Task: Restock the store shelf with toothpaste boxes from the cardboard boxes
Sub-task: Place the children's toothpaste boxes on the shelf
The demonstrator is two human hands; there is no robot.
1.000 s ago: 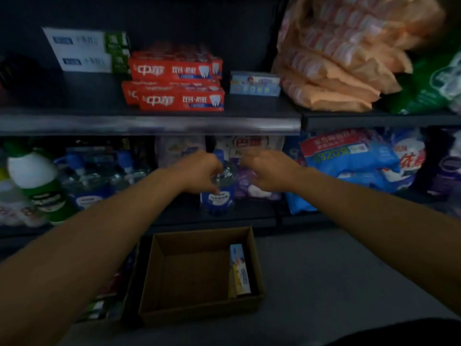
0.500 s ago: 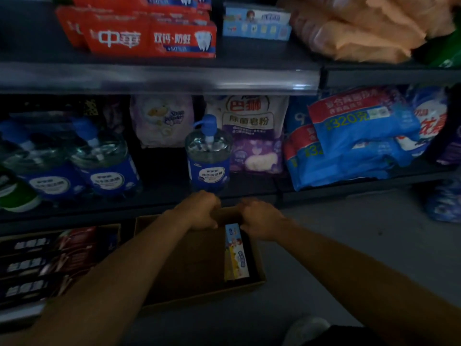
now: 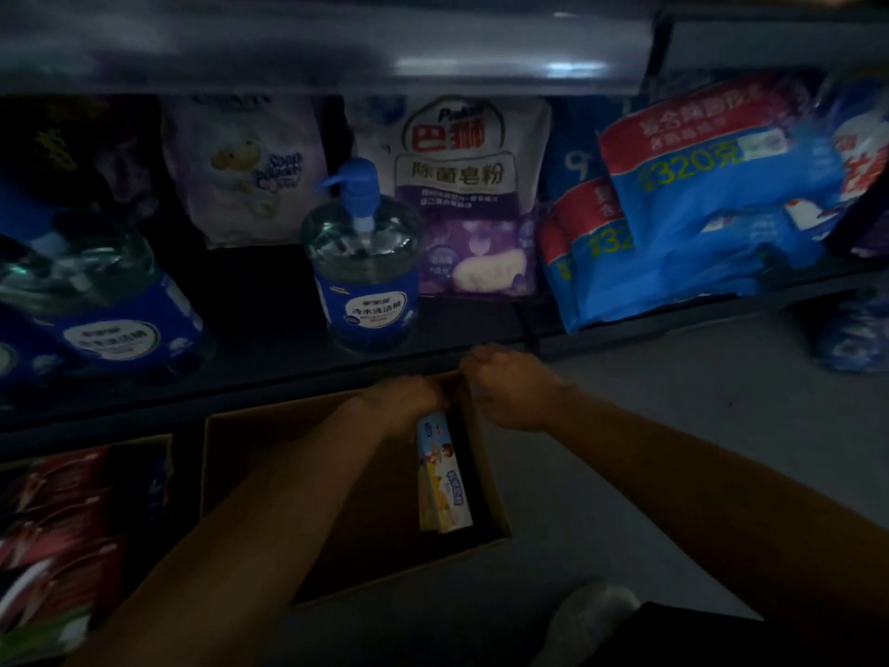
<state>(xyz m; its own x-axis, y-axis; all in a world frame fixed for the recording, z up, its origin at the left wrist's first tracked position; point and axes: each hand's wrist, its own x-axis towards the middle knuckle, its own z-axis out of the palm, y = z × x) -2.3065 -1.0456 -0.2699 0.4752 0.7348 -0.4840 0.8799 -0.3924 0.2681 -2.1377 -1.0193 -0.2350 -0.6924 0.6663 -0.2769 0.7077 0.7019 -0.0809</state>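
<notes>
A: Where do we see the hands?

B: Both reach down to the far end of the open cardboard box (image 3: pixel 336 474) on the floor. The left hand (image 3: pixel 401 402) is at the far tip of the toothpaste box (image 3: pixel 442 474), fingers curled down over it. We cannot tell for certain whether it grips the box or only touches its end; the light is dim and the fingertips are hidden.

A: And the right?

B: The right hand (image 3: pixel 510 392) sits just beside the left, at the box's far right corner, fingers curled. We cannot make out whether it pinches the cardboard rim or holds nothing.

A: Where is the toothpaste box itself?

B: Inside the cardboard box, against its right wall, lying lengthwise. It is pale blue and yellow with a cartoon print. It looks like two slim boxes pressed together, though we cannot be sure.

A: What lies around?

B: To the left, a second carton (image 3: pixel 72 536) holds red packs. On the low shelf (image 3: pixel 269 373) behind stands a clear pump bottle (image 3: pixel 363 267) with a blue label, a purple-and-white powder bag (image 3: pixel 474 199) just behind it, and blue bags (image 3: pixel 697 204) to the right. A white shoe (image 3: pixel 591 618) shows near the bottom edge.
</notes>
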